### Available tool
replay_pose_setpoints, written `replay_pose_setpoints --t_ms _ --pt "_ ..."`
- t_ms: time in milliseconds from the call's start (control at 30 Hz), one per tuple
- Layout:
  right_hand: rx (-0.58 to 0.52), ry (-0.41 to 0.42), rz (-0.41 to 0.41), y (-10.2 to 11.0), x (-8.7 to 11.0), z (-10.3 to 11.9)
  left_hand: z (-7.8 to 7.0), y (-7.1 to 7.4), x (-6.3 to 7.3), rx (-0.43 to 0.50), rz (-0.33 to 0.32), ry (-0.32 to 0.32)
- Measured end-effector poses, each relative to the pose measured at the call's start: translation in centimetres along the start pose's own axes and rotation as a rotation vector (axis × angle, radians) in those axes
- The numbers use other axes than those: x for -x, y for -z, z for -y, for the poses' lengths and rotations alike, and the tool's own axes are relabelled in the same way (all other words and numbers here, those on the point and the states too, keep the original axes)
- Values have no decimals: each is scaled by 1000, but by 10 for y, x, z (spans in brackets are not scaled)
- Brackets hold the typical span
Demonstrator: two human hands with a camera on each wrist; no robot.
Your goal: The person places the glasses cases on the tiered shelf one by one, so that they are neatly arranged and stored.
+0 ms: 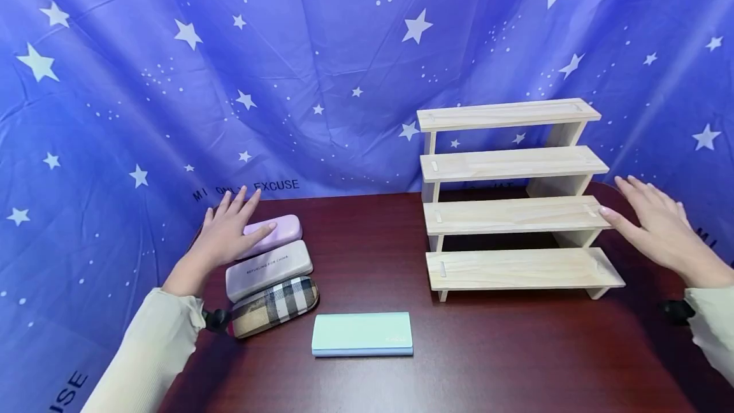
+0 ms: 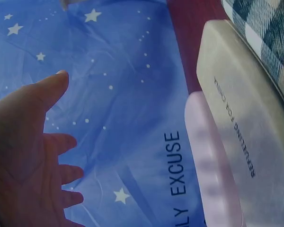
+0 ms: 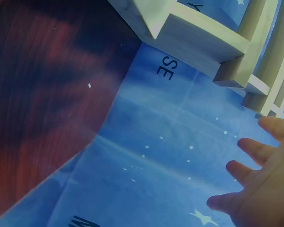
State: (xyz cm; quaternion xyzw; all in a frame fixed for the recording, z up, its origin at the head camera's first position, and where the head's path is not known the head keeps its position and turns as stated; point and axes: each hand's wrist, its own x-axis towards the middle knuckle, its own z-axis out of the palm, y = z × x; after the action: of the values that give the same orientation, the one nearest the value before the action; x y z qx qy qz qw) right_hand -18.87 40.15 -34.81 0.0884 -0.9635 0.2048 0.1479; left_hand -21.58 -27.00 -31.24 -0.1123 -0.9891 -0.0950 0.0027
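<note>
My left hand [image 1: 226, 228] is spread over the far left of the table, fingers apart, overlapping the pink glasses case [image 1: 287, 229] in the head view. Nearer me lie a grey-white glasses case [image 1: 269, 269] lettered "REFUELING FOR CHINA" and a plaid glasses case [image 1: 275, 306], side by side. A mint-green flat case [image 1: 362, 333] with a light blue lower edge rests at the front middle. To the right stands a stepped wooden display rack [image 1: 516, 217] with several tiers. Beside its right end is my right hand [image 1: 659, 228], its fingers extended and holding nothing.
The dark red wooden table [image 1: 367, 273] has a rounded edge at the back right. A blue curtain [image 1: 332, 81] with white stars hangs behind it and along both sides. The rack's top tier [image 1: 510, 115] stands close to the curtain.
</note>
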Motion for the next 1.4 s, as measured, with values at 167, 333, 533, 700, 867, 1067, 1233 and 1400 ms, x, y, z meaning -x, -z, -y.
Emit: replay_pose_setpoints --t_ms 167,333,533,700,867,1067,1233,1400 --pt "-110 31 -4 -3 -3 -6 -7 -2 2 17 -54 -54" --pt "-215 8 32 -5 -2 -8 -17 -9 7 64 -102 -150" --pt "-310 -32 55 -9 1 -14 -29 -17 13 181 -131 -316" --pt "-360 -77 94 -11 1 -19 -43 -24 19 325 -80 -431" --pt "-369 -97 152 -10 1 -25 -58 -34 29 417 24 -493" --pt "-380 -101 242 -10 -3 -37 -72 -44 34 443 97 -551" --pt "-421 -87 285 -14 -7 -49 -81 -56 36 458 135 -607" --pt "-457 -40 273 -16 -9 -57 -91 -71 41 455 192 -679"
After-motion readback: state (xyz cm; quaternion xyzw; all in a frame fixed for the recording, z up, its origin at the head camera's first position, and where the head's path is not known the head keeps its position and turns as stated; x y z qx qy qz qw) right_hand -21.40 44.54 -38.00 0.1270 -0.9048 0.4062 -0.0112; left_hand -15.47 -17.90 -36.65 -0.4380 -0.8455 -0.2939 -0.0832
